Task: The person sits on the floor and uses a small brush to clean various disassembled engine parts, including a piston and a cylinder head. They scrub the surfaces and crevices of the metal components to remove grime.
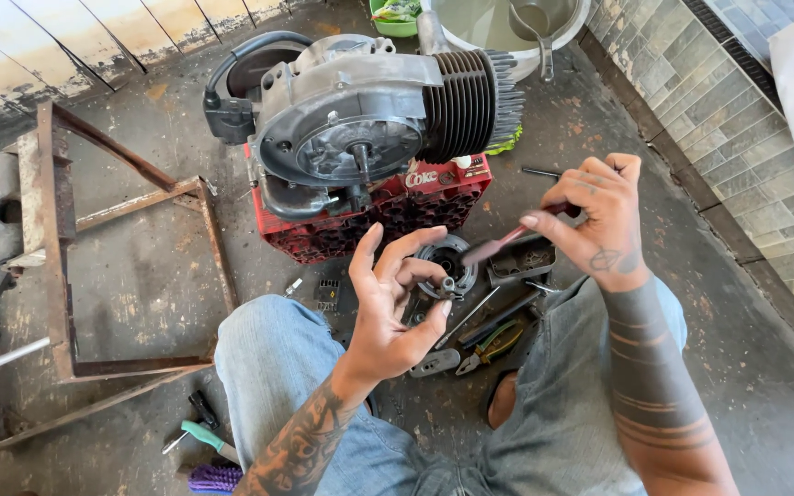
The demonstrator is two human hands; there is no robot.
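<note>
While the left hand [388, 308] pinches a small metal part [449, 287] between thumb and forefinger, its other fingers spread loosely, the right hand [599, 225] grips a brush with a red handle [516, 236], bristle end pointing down toward the left hand. Beyond both hands a red plastic crate [388, 216] carries a grey engine with a finned cylinder [369, 115]; farther off, a pale basin [498, 28] holds murky liquid and a metal ladle [539, 23]. The small part looks silvery and stubby, its exact shape too tiny to make out. Below the hands lie pliers [489, 344], a round metal housing [448, 257] and loose tools, partly hidden by the fingers and the jeans-clad knees [277, 367].
</note>
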